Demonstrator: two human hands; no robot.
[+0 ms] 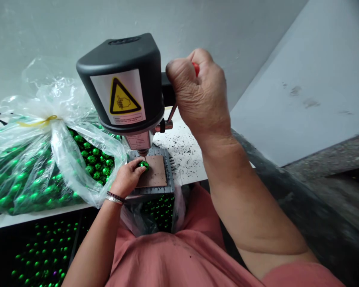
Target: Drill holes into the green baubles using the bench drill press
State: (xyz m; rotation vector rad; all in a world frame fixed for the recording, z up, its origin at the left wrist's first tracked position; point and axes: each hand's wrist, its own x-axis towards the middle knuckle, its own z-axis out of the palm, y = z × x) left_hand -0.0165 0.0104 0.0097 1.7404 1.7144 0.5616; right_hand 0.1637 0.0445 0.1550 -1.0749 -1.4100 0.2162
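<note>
My left hand (126, 177) pinches a shiny green ball (144, 164) between thumb and fingers. It holds the ball on a flat brown board (156, 173), directly below the bit of a small drill press (119, 57). Whether the bit touches the ball, I cannot tell. Raised beside the machine's black head, my right hand (200, 99) is closed around the feed lever's handle, and a bit of its red knob (196, 69) shows past the fingers. The board rests on the dark slotted base (169, 167) of the press.
A large clear plastic bag (62, 159) full of green balls, with a yellow tie, lies at the left on the white table (194, 167). Dark shavings are scattered right of the base. More green balls (42, 251) are below the table edge. A wall stands behind.
</note>
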